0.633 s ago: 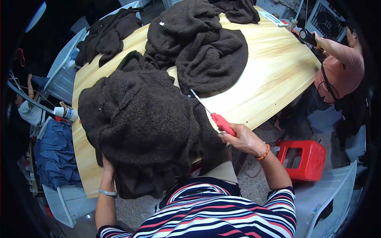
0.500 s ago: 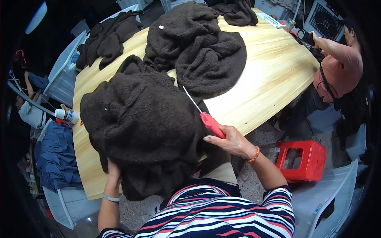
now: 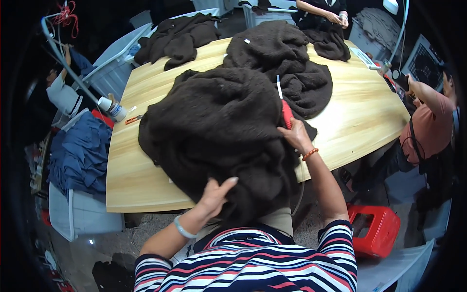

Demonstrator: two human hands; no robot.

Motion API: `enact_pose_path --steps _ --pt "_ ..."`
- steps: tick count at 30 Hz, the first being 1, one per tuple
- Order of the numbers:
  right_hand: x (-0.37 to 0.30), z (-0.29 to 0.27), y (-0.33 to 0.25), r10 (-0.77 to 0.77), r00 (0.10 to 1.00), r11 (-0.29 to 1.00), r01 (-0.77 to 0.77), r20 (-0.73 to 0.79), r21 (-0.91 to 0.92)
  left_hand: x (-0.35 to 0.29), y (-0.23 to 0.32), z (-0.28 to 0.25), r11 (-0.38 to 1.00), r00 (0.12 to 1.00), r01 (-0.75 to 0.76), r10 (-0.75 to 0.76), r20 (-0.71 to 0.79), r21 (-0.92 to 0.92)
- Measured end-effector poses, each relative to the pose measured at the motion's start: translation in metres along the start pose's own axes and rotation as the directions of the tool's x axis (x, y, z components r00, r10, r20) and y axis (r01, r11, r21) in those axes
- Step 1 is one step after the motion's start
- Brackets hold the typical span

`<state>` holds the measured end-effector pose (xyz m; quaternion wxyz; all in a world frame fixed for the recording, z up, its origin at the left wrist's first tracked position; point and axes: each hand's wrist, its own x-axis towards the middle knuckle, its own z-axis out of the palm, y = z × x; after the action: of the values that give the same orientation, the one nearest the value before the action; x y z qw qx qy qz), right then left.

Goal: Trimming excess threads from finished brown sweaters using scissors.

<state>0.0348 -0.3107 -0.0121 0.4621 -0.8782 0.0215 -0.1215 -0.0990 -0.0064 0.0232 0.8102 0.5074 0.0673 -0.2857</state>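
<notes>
A large heap of dark brown fleecy fabric (image 3: 214, 112) lies over the near part of the table and hangs off its front edge toward my lap. My right hand (image 3: 296, 135) is closed round a red-handled tool (image 3: 287, 115) with a thin pale shaft pointing away from me. Its exact kind I cannot make out; a thin cord hangs below this hand. At the heap's near left side, my left hand (image 3: 214, 195) touches the fabric with thumb and forefinger spread apart. Its other fingers are mostly hidden.
More dark brown fabric (image 3: 306, 87) is piled farther back on the wooden table (image 3: 365, 112). An orange cutter (image 3: 134, 119) and white bottle (image 3: 112, 108) are at the left edge. Blue cloth (image 3: 80, 151) fills a bin. A red stool (image 3: 377, 231) stands right; other people work around.
My left hand has come from under the heap's left side to its near edge, thumb now showing. The heap has been shifted and reshaped. The red-handled tool now points more straight ahead.
</notes>
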Motion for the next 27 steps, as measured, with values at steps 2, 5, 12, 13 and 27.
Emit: enact_pose_path --steps 2,5,12,13,27 --pt "0.01 -0.013 -0.011 0.08 0.997 0.996 -0.08 0.002 -0.051 0.002 -0.004 0.015 0.99 0.995 0.101 -0.098 -0.033 0.102" --pt "0.021 -0.039 0.008 0.079 0.996 0.979 -0.085 -0.039 -0.185 -0.002 0.0 0.025 0.955 0.974 0.189 -0.212 0.079 0.23" --pt "0.012 -0.079 0.007 0.103 0.994 0.986 -0.108 -0.046 -0.127 -0.023 0.143 0.001 0.805 0.933 -0.338 0.216 0.289 0.488" --pt "0.014 -0.082 0.012 0.099 0.993 0.993 -0.102 -0.057 -0.062 -0.017 0.167 0.001 0.77 0.918 -0.394 0.306 0.252 0.502" --pt "0.054 -0.134 -0.035 0.026 0.998 0.994 -0.019 -0.064 0.107 0.3 0.265 -0.055 0.03 0.94 -0.219 0.275 0.203 0.975"
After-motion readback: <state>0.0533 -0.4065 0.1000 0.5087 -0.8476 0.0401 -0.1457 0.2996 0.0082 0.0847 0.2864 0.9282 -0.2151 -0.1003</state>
